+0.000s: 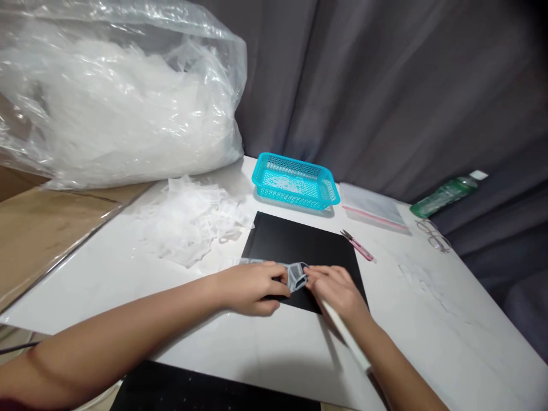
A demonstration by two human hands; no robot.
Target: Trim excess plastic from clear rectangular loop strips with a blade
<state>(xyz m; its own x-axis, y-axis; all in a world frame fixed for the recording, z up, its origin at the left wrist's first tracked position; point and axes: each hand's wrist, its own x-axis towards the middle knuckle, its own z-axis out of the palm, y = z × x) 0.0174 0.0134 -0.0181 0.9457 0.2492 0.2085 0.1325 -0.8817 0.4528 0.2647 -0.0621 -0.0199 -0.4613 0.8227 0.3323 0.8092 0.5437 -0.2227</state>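
Both hands are down on the black mat [299, 251], working one small clear plastic piece [296, 275] between them. The left hand [252, 288] pinches the piece's left end between thumb and curled fingers; the right hand [336, 288] pinches the other end, fingers pressed together, with a thin white stick-like tool [346, 337] running back along the wrist. The piece sits at the near edge of the mat, lifted just off it by the look of things.

How far along? A loose heap of clear plastic pieces [192, 220] lies just left of the mat, and a big clear bag [115, 97] behind it bulges with more of the same. The turquoise basket [295, 182] beyond the mat holds only a few pieces, so I judge this is early going, with most of the pile left to handle.

The surface is a white tabletop [428, 319]. On it, pink thread snips [357, 245] sit right of the mat, a zip bag [372, 205] beyond them, eyeglasses [433, 234] and a green bottle [447, 194] lying at the far right. Grey curtain [385, 85] closes off the back.
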